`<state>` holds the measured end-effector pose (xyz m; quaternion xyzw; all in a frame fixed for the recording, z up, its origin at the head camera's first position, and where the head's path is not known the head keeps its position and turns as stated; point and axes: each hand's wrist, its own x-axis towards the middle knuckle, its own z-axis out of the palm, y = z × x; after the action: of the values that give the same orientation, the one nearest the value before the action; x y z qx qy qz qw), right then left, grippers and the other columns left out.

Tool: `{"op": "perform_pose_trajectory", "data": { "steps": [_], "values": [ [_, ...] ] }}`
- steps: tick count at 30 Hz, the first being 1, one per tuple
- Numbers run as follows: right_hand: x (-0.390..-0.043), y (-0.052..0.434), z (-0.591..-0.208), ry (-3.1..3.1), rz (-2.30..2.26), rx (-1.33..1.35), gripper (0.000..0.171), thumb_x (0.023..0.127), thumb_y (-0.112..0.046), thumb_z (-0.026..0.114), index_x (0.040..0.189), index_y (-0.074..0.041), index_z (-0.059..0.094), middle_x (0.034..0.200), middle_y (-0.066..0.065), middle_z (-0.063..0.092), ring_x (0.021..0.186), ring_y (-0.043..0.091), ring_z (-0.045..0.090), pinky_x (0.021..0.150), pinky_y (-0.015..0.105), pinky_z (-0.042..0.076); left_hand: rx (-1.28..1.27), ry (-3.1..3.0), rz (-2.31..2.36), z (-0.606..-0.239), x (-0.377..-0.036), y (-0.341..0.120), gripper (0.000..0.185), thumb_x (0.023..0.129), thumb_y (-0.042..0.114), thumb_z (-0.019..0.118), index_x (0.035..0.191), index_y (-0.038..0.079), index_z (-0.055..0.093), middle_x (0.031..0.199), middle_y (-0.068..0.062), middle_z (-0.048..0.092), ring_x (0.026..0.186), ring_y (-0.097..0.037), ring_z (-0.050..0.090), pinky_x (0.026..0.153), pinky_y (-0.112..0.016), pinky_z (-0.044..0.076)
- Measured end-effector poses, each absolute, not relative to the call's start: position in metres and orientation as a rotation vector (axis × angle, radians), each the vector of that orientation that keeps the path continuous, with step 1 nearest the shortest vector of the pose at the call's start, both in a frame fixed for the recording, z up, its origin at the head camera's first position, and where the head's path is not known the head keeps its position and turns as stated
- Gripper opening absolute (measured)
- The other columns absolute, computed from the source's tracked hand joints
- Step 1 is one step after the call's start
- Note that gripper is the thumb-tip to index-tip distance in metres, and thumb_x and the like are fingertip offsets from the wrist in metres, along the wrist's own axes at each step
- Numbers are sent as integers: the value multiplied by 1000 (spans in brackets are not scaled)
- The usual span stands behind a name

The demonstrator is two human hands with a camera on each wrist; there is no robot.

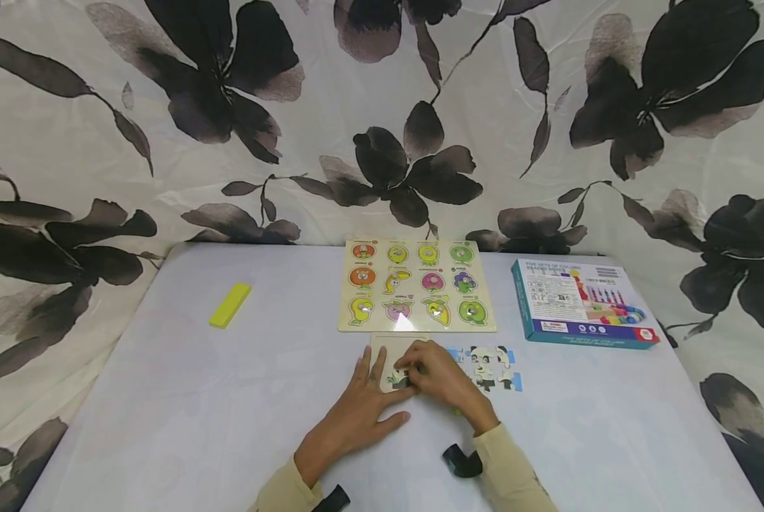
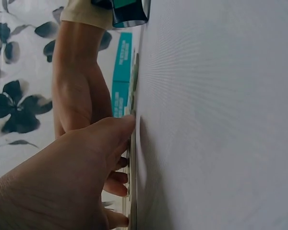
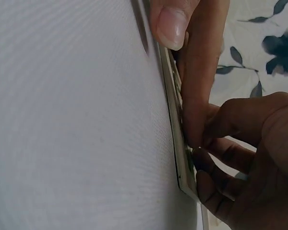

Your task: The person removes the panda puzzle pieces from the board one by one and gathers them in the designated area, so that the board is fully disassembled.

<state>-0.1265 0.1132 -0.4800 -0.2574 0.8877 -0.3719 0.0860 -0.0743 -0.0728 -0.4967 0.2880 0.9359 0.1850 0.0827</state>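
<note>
Lying flat on the counter (image 1: 228, 398), the small puzzle tray (image 1: 384, 348) is kept from sliding by the left hand (image 1: 356, 412), fingers straight. Beside it, the right hand (image 1: 442, 380) pinches a puzzle piece (image 1: 399, 380) onto the tray.

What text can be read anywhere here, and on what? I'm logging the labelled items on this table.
Box, top: "FIVE SETS OF COLUMN", partly legible; the second line and all smaller print are too blurred to read.
Box, front edge: a line of print, unreadable.
Fruit peg board: tiny captions over the pieces, too small to read.
Yellow block, panda puzzle: no text visible.
</note>
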Motion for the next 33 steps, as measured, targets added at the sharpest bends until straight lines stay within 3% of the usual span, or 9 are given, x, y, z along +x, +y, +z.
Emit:
{"op": "perform_pose_trajectory", "data": {
  "steps": [33],
  "values": [
    [-128,117,-481,2548,-1192,-722,27,82,7,56,95,-9,73,94,-3,65,90,14,51,82,34,43,877,2793,625,-498,-74,-72,41,95,43,55,134,31,58,154,-32,14,141,-52,-3,112,-63,12]
  ]
}}
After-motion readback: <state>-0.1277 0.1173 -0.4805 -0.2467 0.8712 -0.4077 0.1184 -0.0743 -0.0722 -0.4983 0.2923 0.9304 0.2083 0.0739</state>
